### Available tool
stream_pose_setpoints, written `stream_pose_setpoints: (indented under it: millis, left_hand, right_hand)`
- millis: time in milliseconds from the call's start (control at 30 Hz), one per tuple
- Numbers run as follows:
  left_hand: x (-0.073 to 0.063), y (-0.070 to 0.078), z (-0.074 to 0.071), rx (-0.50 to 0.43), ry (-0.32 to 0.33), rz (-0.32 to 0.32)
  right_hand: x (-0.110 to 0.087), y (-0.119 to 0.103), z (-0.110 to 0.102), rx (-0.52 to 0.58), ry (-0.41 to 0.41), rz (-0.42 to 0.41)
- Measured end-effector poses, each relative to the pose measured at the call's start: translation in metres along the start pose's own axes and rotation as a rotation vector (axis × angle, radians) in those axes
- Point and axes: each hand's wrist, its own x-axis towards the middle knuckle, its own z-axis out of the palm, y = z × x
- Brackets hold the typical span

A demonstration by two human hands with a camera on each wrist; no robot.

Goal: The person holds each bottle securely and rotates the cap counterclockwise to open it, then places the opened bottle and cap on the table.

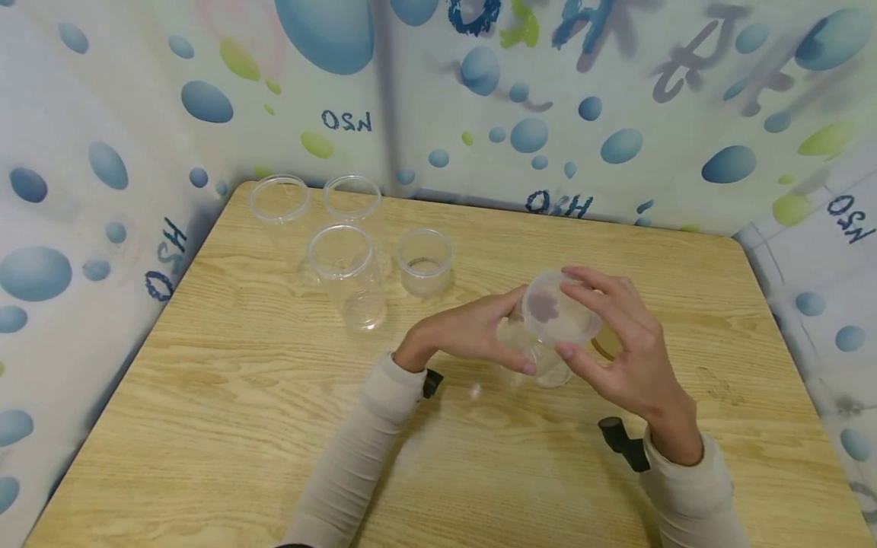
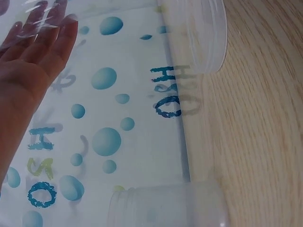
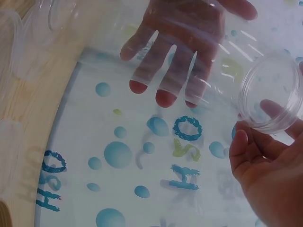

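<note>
A clear plastic jar (image 1: 551, 369) stands tilted between the two hands, a frosted round lid (image 1: 558, 316) over its mouth. My left hand (image 1: 479, 327) grips the jar's side, thumb in front and fingers behind. In the right wrist view the left fingers (image 3: 165, 90) show through the clear wall. My right hand (image 1: 626, 342) spans the lid from the right, thumb at the near edge and fingers at the far edge. Also in the right wrist view, the right hand's fingertips (image 3: 241, 142) are right at the ringed rim.
Three tall clear jars, among them a front jar (image 1: 356, 301), stand at the back left of the wooden table (image 1: 226, 396). A short clear jar (image 1: 425, 278) is beside them. Partly behind the right hand lies a brown ring (image 1: 604, 346). A patterned wall (image 1: 438, 91) borders the back.
</note>
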Motion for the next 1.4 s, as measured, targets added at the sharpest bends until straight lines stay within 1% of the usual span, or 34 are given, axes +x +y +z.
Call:
stream_pose_setpoints:
  millis: [133,300,500,700,833,1100,1333,1400]
  left_hand:
    - [0.0,0.0,-0.001,-0.012,-0.039,0.012]
    - [-0.001,0.0,-0.001,-0.025,-0.08,0.017]
    - [-0.001,0.003,-0.002,0.01,-0.065,0.021]
    - [-0.002,0.004,-0.007,0.079,-0.003,0.007]
    - [-0.005,0.005,-0.01,0.096,0.048,-0.009]
    - [-0.013,0.004,-0.016,0.1,0.151,-0.044]
    - [-0.025,0.002,-0.022,0.123,0.228,-0.111]
    - [-0.029,0.001,-0.024,0.138,0.249,-0.128]
  right_hand:
    - [0.0,0.0,-0.001,0.049,-0.015,-0.004]
    - [0.001,0.0,-0.002,0.102,-0.01,-0.009]
    - [0.001,0.001,-0.003,0.192,0.042,0.009]
    - [0.0,0.005,-0.006,0.344,0.09,0.057]
    - [0.002,0.007,-0.007,0.416,0.105,0.076]
    - [0.004,0.01,-0.008,0.405,0.093,0.142]
    - [0.003,0.017,-0.006,0.322,0.069,0.249]
    - [0.003,0.021,-0.005,0.285,0.066,0.266]
